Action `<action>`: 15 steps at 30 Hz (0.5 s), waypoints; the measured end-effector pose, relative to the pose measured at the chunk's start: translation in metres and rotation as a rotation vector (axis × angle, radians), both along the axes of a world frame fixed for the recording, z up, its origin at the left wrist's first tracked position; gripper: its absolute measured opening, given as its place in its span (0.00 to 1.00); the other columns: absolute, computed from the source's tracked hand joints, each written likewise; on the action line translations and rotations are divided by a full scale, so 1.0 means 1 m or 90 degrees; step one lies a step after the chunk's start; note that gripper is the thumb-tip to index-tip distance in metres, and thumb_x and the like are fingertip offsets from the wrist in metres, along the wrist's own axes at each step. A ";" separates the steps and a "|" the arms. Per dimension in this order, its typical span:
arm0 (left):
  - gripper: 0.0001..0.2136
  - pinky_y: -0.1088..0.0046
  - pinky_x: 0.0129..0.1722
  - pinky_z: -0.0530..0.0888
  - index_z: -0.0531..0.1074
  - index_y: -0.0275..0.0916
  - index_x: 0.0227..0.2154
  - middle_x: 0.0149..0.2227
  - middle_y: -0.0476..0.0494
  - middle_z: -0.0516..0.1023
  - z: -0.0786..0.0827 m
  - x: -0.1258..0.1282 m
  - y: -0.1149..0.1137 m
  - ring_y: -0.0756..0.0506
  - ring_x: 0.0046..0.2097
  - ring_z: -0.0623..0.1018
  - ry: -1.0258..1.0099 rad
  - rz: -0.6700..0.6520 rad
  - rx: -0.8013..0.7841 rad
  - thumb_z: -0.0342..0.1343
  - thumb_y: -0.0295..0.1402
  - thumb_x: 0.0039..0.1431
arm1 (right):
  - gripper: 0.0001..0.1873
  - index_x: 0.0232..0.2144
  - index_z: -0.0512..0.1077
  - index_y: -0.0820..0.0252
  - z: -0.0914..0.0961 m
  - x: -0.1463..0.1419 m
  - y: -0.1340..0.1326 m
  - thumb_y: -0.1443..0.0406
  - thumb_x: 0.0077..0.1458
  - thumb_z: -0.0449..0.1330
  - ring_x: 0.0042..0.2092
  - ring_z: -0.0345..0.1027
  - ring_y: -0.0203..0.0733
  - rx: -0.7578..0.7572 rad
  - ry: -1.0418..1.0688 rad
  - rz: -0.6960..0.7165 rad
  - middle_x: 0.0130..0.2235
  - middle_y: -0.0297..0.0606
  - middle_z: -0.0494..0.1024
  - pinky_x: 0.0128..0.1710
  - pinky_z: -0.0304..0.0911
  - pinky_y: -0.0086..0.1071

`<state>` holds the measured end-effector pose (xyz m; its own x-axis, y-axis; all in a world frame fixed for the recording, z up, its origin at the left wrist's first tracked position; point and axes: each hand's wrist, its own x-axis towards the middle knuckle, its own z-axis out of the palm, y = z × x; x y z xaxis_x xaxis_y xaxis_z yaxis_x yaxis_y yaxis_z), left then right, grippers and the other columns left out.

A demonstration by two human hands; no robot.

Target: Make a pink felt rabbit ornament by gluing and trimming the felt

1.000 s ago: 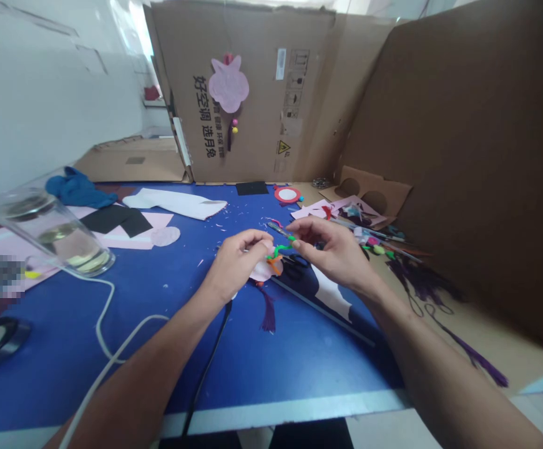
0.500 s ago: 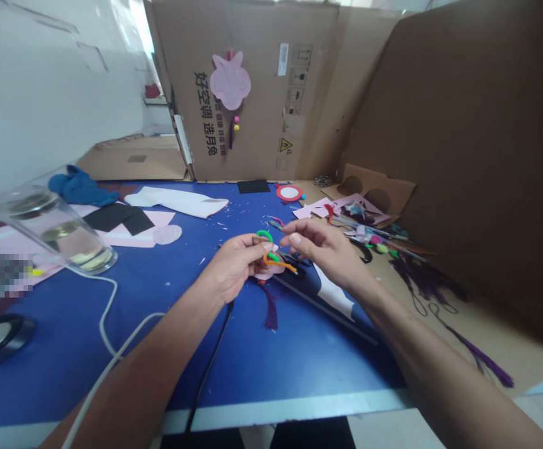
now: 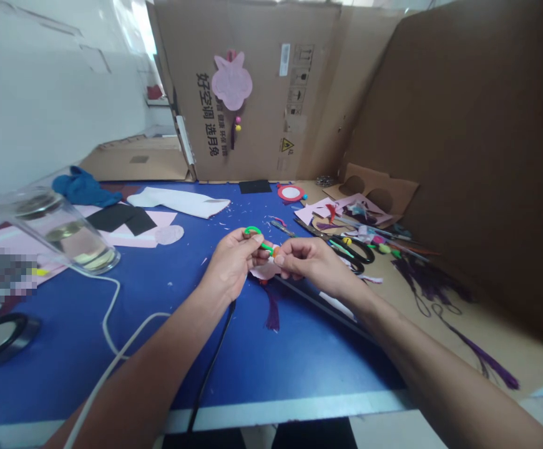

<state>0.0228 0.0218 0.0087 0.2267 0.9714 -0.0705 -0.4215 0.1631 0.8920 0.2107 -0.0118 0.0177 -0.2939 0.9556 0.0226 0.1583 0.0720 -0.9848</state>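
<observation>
My left hand (image 3: 234,262) pinches a green pipe cleaner (image 3: 255,234) bent into a loop, above the blue table (image 3: 159,349). My right hand (image 3: 306,259) is closed on the other end, where a bit of orange shows between the fingers. A pink felt piece (image 3: 264,272) with a purple tassel (image 3: 271,312) lies just under both hands. The fingertips of both hands nearly touch.
Black scissors (image 3: 353,249) and a heap of coloured craft bits lie to the right. A glass jar (image 3: 60,234), a white cable (image 3: 107,324) and a tape roll (image 3: 0,337) stand left. Cardboard walls (image 3: 463,137) close the back and right. A black cable (image 3: 210,368) runs toward me.
My right hand has drawn in toward the left hand and closed on the pipe cleaner's end. The green loop has risen above my left fingers. The scissors now show uncovered.
</observation>
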 end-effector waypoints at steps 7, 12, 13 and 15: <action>0.18 0.76 0.32 0.76 0.73 0.37 0.32 0.28 0.45 0.82 0.000 0.002 -0.004 0.51 0.27 0.78 -0.017 0.032 0.001 0.76 0.36 0.46 | 0.17 0.28 0.76 0.59 -0.006 0.001 0.003 0.53 0.54 0.72 0.24 0.63 0.33 -0.084 0.098 0.043 0.23 0.32 0.77 0.25 0.52 0.28; 0.23 0.77 0.27 0.73 0.72 0.39 0.35 0.31 0.45 0.83 0.002 0.001 -0.006 0.50 0.27 0.78 0.003 0.016 -0.010 0.78 0.44 0.45 | 0.21 0.29 0.76 0.59 -0.010 -0.001 0.007 0.49 0.53 0.74 0.23 0.62 0.32 -0.090 0.135 0.036 0.23 0.32 0.76 0.25 0.52 0.28; 0.24 0.77 0.27 0.73 0.72 0.39 0.35 0.30 0.46 0.82 0.003 0.001 -0.006 0.50 0.27 0.78 -0.001 0.010 -0.008 0.79 0.44 0.44 | 0.21 0.29 0.76 0.59 -0.011 -0.002 0.008 0.48 0.53 0.74 0.23 0.62 0.32 -0.086 0.138 0.036 0.23 0.32 0.76 0.25 0.52 0.28; 0.25 0.78 0.27 0.73 0.74 0.38 0.36 0.29 0.48 0.81 0.004 0.001 -0.007 0.51 0.27 0.77 -0.005 -0.017 -0.009 0.80 0.45 0.42 | 0.23 0.29 0.75 0.59 -0.012 -0.003 0.009 0.47 0.53 0.74 0.23 0.62 0.33 -0.083 0.138 0.041 0.23 0.32 0.76 0.25 0.52 0.28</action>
<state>0.0238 0.0147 0.0123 0.2526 0.9640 -0.0828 -0.4241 0.1873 0.8860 0.2076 -0.0032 0.0055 -0.3555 0.9342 -0.0301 -0.0583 -0.0543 -0.9968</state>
